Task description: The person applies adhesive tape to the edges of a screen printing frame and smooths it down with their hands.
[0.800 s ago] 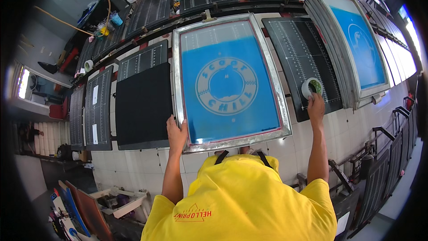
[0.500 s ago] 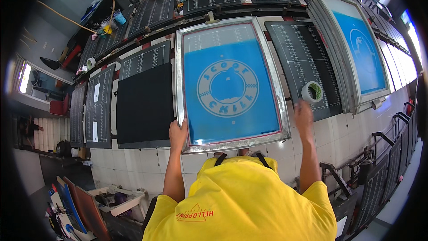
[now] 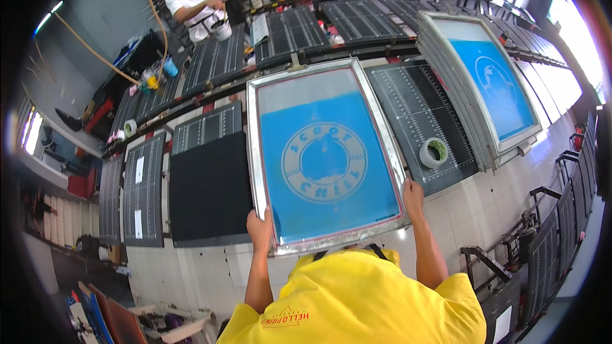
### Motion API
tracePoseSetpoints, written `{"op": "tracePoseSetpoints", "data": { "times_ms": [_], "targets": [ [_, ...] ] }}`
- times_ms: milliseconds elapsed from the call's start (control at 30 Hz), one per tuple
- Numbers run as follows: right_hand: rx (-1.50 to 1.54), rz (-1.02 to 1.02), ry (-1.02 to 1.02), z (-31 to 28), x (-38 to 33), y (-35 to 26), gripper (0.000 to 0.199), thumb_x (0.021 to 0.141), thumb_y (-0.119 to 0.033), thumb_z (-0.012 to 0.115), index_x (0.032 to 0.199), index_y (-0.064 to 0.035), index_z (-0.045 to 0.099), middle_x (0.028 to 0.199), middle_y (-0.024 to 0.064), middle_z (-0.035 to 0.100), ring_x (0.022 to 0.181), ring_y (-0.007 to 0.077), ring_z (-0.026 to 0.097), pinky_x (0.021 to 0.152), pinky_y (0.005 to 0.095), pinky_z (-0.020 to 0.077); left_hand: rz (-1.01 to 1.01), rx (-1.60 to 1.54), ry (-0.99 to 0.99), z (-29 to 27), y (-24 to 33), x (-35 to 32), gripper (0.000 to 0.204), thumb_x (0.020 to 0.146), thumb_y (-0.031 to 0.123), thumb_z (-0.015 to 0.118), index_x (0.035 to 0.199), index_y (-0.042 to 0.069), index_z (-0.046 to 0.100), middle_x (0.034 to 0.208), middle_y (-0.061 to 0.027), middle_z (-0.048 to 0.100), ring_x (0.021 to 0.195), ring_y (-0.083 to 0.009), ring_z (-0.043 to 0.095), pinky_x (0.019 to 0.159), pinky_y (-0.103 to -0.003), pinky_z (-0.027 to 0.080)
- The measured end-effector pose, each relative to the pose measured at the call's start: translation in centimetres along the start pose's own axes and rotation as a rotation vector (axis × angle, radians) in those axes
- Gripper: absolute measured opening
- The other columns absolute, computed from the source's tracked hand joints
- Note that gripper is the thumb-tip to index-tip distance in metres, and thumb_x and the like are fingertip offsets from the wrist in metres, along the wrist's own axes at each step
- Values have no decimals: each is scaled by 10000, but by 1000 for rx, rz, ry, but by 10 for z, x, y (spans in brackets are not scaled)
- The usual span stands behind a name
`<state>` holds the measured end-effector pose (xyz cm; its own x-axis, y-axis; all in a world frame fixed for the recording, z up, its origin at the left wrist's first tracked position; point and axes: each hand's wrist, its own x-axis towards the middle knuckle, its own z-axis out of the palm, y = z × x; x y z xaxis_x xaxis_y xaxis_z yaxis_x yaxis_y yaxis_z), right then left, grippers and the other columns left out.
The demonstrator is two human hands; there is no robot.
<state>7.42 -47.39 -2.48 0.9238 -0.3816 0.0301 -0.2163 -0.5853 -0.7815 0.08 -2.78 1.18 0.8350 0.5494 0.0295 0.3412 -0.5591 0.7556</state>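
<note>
A screen-printing screen [image 3: 325, 162] with a silver metal frame and blue-coated mesh lies in front of me over a dark platen. Its mesh carries a pale round ring design with lettering. Near the lower left corner, my left hand [image 3: 259, 230] is closed on the frame's side. My right hand [image 3: 413, 197] is closed around the opposite side, a little higher up. Just beyond the right hand, a white roll of tape [image 3: 426, 158] rests on the neighbouring platen [image 3: 408, 108]. How the fingers sit beneath the frame is hidden.
Black fabric [image 3: 210, 191] covers most of the platen on the left. Several framed screens [image 3: 488, 89] lean together at the right. Across the row of platens, another person [image 3: 194, 3] in a white shirt holds a white pot [image 3: 221, 30]. Metal racks stand at the lower right.
My right hand has left the area beside the tape roll and taken hold of the screen frame's right side. My left hand stays on the frame. The view has tilted up, showing more of the co-worker.
</note>
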Motion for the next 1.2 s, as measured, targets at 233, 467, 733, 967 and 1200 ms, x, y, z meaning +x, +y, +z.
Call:
{"op": "tracePoseSetpoints", "data": {
  "times_ms": [233,467,733,967,1200],
  "targets": [
    [158,23,299,-52,-43,-11,305,969,-194,510,865,72,616,706,186,583,672,242,550,646,405,426,170,-158,25,-9,42,-3,352,882,278,681,984,-54,626,912,-218,623,863,-399,612,798,-443,473],
    [279,-44,784,-162,-87,19,311,1002,-176,484,750,3,448,665,10,340,650,114,351,569,317,303,635,-547,-153,27,162,9,249,911,157,636,1043,-47,580,911,-123,559,845,-223,553,776,-339,454],
    [265,-287,1355,-338,-114,-61,377,1048,-255,457,778,6,488,689,-19,367,681,97,340,592,307,302,1039,-1019,-446,49,405,7,232,988,162,594,1112,-33,566,991,-61,586,941,-139,533,847,-288,440],
    [387,-360,1506,-418,-155,-88,409,1046,-247,495,1201,110,622,1027,90,680,899,115,576,843,253,450,1148,-1146,-651,47,528,-30,334,1003,243,589,1134,-64,583,1011,-72,616,915,-124,542,834,-280,440],
    [441,-434,1586,-449,-174,-101,396,1036,-250,501,1038,111,664,860,50,633,803,107,513,757,279,433,1204,-1219,-693,37,572,-58,360,996,262,603,1124,-75,590,1006,-88,630,911,-130,559,826,-275,449]
  ]
}}
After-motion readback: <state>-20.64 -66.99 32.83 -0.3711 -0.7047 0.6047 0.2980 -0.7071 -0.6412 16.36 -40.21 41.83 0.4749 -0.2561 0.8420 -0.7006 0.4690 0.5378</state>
